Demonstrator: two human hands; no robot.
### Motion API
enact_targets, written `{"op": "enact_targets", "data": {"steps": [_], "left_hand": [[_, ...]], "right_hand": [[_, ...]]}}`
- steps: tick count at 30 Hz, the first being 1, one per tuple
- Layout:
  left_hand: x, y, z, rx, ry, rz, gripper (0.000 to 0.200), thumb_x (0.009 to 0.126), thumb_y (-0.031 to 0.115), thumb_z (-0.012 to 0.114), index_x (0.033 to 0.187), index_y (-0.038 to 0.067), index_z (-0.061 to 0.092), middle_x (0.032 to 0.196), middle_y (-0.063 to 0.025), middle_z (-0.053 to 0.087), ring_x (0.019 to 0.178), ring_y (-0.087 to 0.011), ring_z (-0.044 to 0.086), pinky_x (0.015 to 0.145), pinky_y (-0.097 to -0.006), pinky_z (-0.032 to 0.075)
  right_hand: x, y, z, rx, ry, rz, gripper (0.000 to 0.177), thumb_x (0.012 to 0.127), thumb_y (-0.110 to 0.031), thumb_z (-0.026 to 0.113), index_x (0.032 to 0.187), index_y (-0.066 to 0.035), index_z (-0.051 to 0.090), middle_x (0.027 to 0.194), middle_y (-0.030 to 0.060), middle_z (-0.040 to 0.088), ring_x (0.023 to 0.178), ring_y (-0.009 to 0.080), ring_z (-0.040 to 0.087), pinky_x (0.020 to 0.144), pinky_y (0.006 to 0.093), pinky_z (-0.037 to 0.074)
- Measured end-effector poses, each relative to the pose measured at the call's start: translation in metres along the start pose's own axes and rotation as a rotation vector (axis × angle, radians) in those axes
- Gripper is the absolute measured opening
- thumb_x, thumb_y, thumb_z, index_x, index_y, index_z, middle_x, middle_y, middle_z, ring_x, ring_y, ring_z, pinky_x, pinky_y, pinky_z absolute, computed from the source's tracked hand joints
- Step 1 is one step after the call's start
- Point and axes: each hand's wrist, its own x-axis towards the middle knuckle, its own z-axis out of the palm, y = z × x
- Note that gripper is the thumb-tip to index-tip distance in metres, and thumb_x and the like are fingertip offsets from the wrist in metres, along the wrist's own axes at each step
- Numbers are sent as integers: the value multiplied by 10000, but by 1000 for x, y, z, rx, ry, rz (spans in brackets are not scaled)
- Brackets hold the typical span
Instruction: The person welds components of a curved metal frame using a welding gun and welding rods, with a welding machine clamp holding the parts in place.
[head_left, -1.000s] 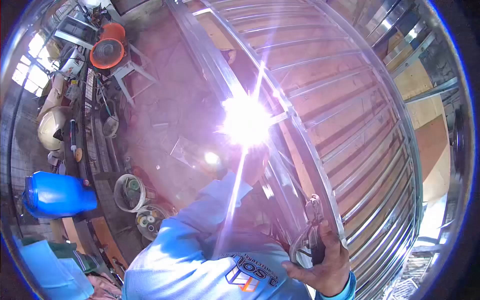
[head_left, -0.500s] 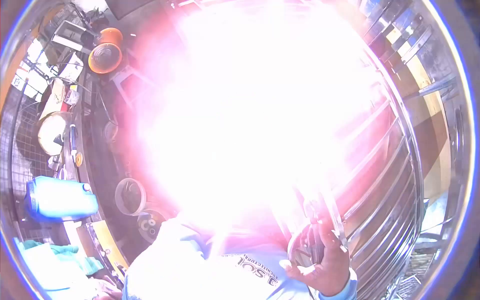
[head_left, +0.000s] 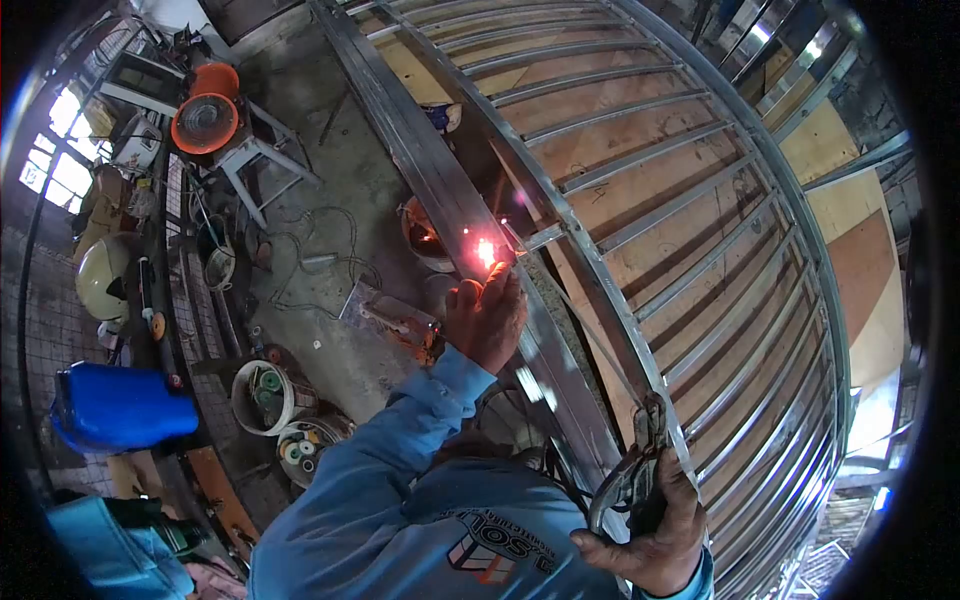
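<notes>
My left hand reaches forward over a long dark metal bar. Its fingers are closed, right beside a glowing red-white spot on the metal; what they hold, if anything, is hidden. At lower right, my right hand has its fingers around the handle of a locking clamp, with the thumb stretched out to the side. The clamp's upper end is at the near rail of a large metal frame with many parallel bars.
Plywood sheets lie under the frame. On the left are an orange blower fan on a stool, a blue jerrycan, and a bucket of discs. Cables lie on the concrete floor.
A blinding white-pink flare that covered the middle of the view has shrunk to a small glowing spot, and my left hand now shows. My right hand remains at the clamp.
</notes>
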Motion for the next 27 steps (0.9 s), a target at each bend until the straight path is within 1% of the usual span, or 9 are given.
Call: {"op": "enact_targets", "data": {"steps": [3, 4, 10, 13, 16, 19, 22, 25, 27], "left_hand": [[5, 5, -8, -33, -16, -34, 395, 800, 233, 765, 1158, 105, 659, 1291, -29, 613, 853, -252, 549, 760, -434, 445], [7, 5, -10, -32, -29, -41, 373, 809, 242, 757, 1144, 104, 667, 1295, -27, 611, 854, -252, 550, 764, -434, 446], [7, 5, -10, -21, -65, -40, 314, 853, 271, 731, 1105, 88, 687, 1313, -25, 601, 871, -259, 563, 789, -438, 459], [7, 4, -10, -31, -70, -37, 312, 861, 273, 725, 1105, 82, 692, 1311, -32, 608, 890, -265, 573, 797, -444, 465], [8, 4, -11, -34, -60, -29, 311, 859, 264, 724, 1109, 80, 694, 1315, -42, 615, 903, -273, 580, 798, -453, 467], [6, 3, -10, -31, -47, -23, 303, 856, 254, 724, 1106, 84, 695, 1319, -50, 617, 896, -276, 583, 793, -459, 464], [4, 1, -7, -72, -44, -33, 288, 854, 255, 727, 1088, 89, 695, 1323, -52, 616, 883, -279, 579, 778, -463, 460], [4, -2, -9, -69, -37, -32, 278, 852, 259, 730, 1078, 99, 695, 1319, -48, 616, 866, -284, 573, 759, -468, 456], [3, -4, -2, -100, -12, -32, 279, 854, 261, 729, 1081, 104, 692, 1309, -43, 619, 858, -290, 569, 747, -476, 454]], "right_hand": [[-6, -1, -1, 42, -1, 82, 1099, 725, -422, 918, 1527, 45, 329, 1377, 331, 547, 1233, 401, 605, 1021, 439, 505], [-6, -2, -2, 55, -14, 118, 1085, 725, -425, 918, 1517, 51, 349, 1366, 334, 552, 1226, 397, 609, 1018, 436, 506], [-1, -2, -2, -56, 21, 17, 1091, 707, -440, 926, 1487, 85, 373, 1327, 326, 577, 1193, 399, 626, 989, 434, 523], [3, -1, 1, -37, -5, 19, 1085, 698, -444, 930, 1470, 94, 390, 1315, 323, 583, 1188, 408, 625, 984, 444, 527], [9, -4, 2, -77, -39, 8, 1081, 696, -448, 932, 1458, 103, 398, 1290, 314, 600, 1155, 380, 644, 951, 427, 544], [5, 10, 8, 97, -84, 37, 1240, 638, -451, 959, 1534, 61, 271, 1368, 348, 541, 1238, 436, 596, 1061, 481, 465], [-3, 10, 8, 201, -71, 165, 1262, 619, -477, 962, 1532, 60, 276, 1301, 319, 579, 1225, 384, 601, 1036, 466, 480], [-10, 17, 9, 130, 9, 113, 1262, 616, -483, 966, 1529, 59, 281, 1247, 285, 600, 1167, 312, 620, 992, 434, 506], [-22, 26, 11, 196, 69, 169, 1255, 619, -475, 969, 1526, 56, 282, 1229, 248, 605, 1104, 276, 625, 949, 399, 519]]}}
